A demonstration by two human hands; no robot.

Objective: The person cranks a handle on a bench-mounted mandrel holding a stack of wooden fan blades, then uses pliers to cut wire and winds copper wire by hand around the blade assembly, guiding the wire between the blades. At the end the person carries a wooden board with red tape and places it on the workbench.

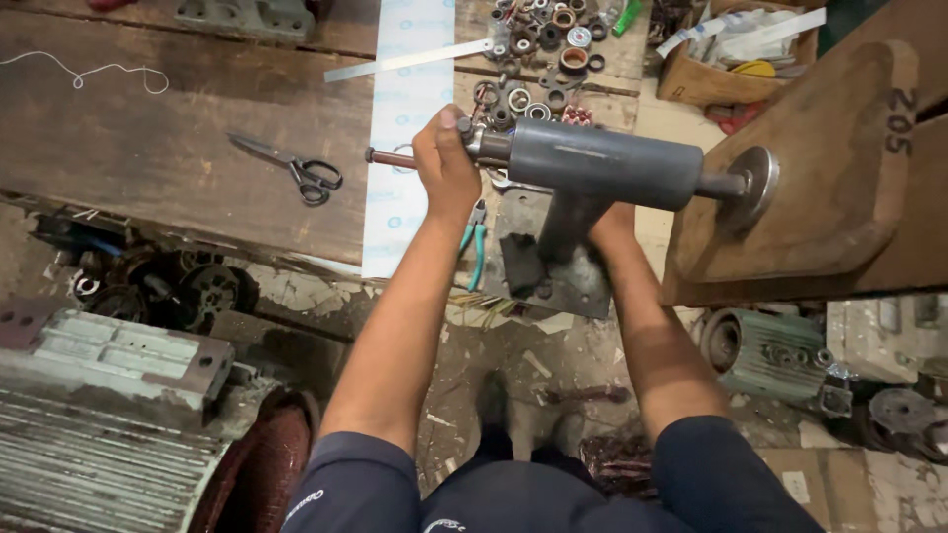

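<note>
A grey metal cylinder tool (592, 166) with a downward stem and a flat base plate (553, 271) is held above the workbench edge. A thin shaft with a round disc (752, 183) sticks out of its right end, against a wooden block (820, 178). My left hand (446, 163) is wrapped around the tool's left end, where a brown rod (387, 157) pokes out. My right hand (614, 225) grips the stem from underneath and is mostly hidden behind it.
On the wooden bench (148, 138) lie black-handled scissors (296, 170), a white string, a white paper strip (405, 128), a metal ruler (405, 61) and several bearings and rings (543, 49). Teal-handled pliers (474, 247) lie under the tool. Electric motors (99, 395) and parts stand on the floor.
</note>
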